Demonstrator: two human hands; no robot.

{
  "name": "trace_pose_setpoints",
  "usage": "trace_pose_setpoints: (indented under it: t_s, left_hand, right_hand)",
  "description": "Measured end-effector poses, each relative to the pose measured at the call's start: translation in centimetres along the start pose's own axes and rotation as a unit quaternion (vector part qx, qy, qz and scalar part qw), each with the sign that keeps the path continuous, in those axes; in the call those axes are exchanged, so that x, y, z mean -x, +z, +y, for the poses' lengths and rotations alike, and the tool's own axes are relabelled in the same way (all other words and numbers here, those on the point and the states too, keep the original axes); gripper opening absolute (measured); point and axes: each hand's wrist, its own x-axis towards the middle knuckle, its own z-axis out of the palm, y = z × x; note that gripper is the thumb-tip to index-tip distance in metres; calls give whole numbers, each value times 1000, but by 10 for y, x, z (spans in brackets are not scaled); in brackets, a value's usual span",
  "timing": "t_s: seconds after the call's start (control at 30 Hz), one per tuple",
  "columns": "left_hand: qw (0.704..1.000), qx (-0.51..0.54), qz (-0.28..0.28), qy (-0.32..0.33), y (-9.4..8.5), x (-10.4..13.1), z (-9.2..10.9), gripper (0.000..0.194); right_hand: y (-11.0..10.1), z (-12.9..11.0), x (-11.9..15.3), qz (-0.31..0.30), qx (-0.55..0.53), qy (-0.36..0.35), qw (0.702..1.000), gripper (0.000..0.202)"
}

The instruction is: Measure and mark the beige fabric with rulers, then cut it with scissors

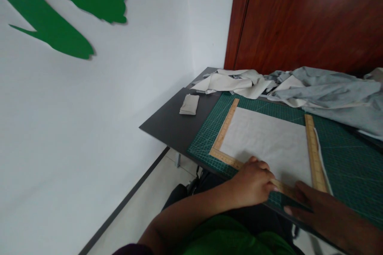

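A pale rectangular cloth [269, 139] lies flat on the green cutting mat [205, 137]. An L-shaped wooden ruler [225, 128] runs along its left and near edges, and a straight wooden ruler [314, 151] lies over its right side. My left hand [254, 181] is closed on the near arm of the L-shaped ruler, at about its middle. Farther right, my right hand [326, 211] rests at the end of that same arm, thumb apart from the fingers, with the ruler between them.
A small folded stack of cloth [189, 104] sits on the dark table [167, 121] left of the mat. Crumpled beige and grey fabric [326, 87] stretches along the back edge. Beyond stand a white wall and a reddish wooden door [305, 20].
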Motion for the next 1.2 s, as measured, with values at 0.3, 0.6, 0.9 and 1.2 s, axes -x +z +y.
trace_pose_setpoints:
  t_s: [0.3, 0.6, 0.9, 1.2]
  left_hand:
    - [1000, 19, -17, 9, -1, 3, -4, 17]
    - [1000, 8, -4, 17, 3, 6, -8, 15]
    - [1000, 21, 1, -11, 2, 5, -6, 27]
    - [995, 62, 38, -69, -3, 1, -5, 24]
  right_hand:
    - [-3, -4, 3, -44, 5, -11, 999, 46]
    - [23, -27, 7, -8, 70, -20, 997, 58]
    - [33, -38, 5, 6, 90, -15, 996, 68]
    - [-12, -99, 25, -38, 145, 35, 988, 73]
